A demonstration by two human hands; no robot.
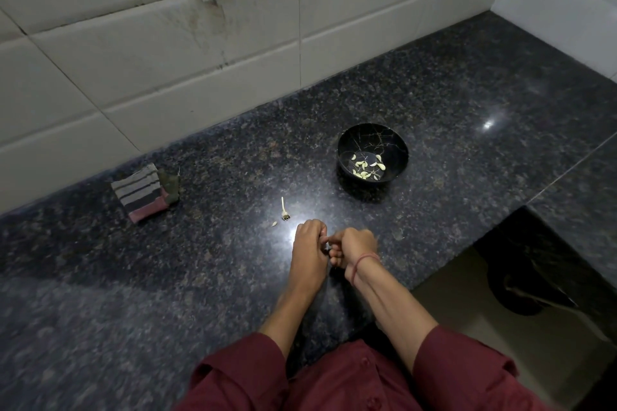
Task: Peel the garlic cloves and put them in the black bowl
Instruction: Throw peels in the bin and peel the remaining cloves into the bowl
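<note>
The dark counter (467, 93) carries the black bowl (367, 136), beyond the hands. The left hand (309, 243) and right hand (354, 245) meet, fingers curled together; whether they grip anything I cannot tell. Peeled garlic cloves (365, 166) lie in the bowl.

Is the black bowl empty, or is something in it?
Not empty: pale peeled cloves lie on the bottom of the upright black bowl.

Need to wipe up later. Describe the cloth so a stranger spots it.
Find the white tiled wall behind the granite counter. Near its foot, left of the black bowl, lies a folded cloth. It alone is striped, grey and pink.
</note>
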